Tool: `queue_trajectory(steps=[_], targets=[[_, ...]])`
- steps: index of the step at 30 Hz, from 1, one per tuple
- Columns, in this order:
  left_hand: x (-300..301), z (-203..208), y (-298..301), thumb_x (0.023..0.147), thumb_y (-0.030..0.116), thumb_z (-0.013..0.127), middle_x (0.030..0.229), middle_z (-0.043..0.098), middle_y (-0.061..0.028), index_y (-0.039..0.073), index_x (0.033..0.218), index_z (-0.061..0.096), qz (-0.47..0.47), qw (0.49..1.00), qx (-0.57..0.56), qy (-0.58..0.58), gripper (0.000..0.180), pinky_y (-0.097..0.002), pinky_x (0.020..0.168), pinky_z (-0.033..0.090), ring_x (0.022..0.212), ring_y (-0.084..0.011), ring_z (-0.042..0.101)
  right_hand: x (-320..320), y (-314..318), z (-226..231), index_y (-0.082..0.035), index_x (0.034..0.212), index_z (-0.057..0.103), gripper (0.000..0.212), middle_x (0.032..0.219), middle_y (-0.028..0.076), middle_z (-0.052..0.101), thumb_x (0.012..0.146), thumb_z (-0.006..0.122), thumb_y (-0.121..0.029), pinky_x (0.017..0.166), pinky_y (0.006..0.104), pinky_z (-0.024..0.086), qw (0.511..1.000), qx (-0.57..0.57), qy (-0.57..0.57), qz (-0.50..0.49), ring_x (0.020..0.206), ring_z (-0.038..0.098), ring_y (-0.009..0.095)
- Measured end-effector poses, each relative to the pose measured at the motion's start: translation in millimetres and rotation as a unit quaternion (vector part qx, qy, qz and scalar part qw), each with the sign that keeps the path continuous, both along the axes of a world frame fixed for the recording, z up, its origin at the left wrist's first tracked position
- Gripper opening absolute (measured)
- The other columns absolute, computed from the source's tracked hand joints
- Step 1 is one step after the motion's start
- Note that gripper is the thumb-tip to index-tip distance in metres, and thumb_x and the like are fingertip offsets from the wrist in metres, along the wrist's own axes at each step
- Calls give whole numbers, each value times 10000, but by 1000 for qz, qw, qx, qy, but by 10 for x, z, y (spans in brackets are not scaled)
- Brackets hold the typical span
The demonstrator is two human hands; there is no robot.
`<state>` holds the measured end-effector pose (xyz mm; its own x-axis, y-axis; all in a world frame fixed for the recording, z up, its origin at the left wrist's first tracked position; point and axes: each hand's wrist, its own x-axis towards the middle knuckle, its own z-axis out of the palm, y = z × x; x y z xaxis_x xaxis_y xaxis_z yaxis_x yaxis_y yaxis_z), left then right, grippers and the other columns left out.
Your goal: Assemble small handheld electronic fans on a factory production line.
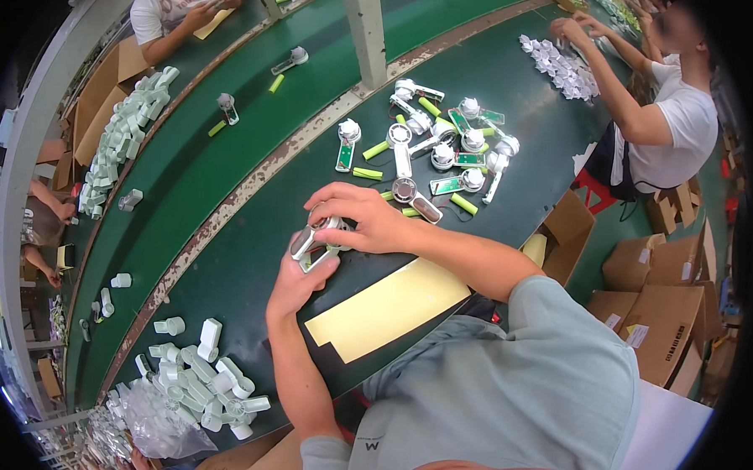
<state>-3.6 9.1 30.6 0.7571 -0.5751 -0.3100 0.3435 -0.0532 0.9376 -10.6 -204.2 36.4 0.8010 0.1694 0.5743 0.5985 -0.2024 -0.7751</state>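
In front of me, my left hand cradles a small white plastic handheld-fan housing from below, its fingers closed around it. Bent over the top of the same housing, my right hand presses with its fingers at the round end. My fingers partly hide what is inside. Just beyond the right hand lies a spread of open fan assemblies with green circuit boards and wired yellow-green battery cells. A yellow sheet lies under my right forearm. Pale empty-looking housings are heaped left of my left forearm.
A green conveyor belt curves along the left, carrying a few fan parts, behind a worn rail and a metal post. Co-workers sit across the belt and at far right, near white parts. Cardboard boxes stand at right.
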Motion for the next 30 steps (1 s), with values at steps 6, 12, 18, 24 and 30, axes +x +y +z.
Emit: queue_trajectory(steps=[6,12,18,24,30], targets=[[37,-134,-17,916,108,717,798,616,-72,47,1022,490,34,997,-22,-71,258,-224,511,449,597,-101,571,-53,58,-28,-66,1018,698,184,1132,121,646,871,739,-168,834,362,542,999,-14,-36,23,999,655,278],[-11,-136,-31,893,54,722,796,655,-79,9,994,573,74,992,-10,-106,186,-236,585,491,646,-113,611,-13,51,-69,-67,1010,700,208,1108,92,677,856,748,-198,858,388,519,997,-58,-54,-22,997,661,296],[56,-138,-93,877,55,744,805,666,-72,-9,1005,599,53,994,-36,-94,203,-239,579,505,640,-107,625,18,-43,-78,-10,1043,710,206,1046,136,713,860,736,-101,829,334,539,999,-3,41,-25,954,691,242],[75,-133,0,862,58,762,800,660,-61,-24,1016,608,68,993,-64,-68,232,-240,581,528,648,-97,626,83,-4,-73,10,1113,705,216,1033,143,701,954,629,-115,777,285,535,997,-4,73,3,893,681,197],[50,-143,29,842,83,789,776,645,-62,-51,979,607,70,994,-47,-70,265,-237,538,515,631,-94,620,59,30,-147,20,1051,715,180,1026,127,718,957,632,-108,785,282,537,996,-3,84,-2,901,683,187]])
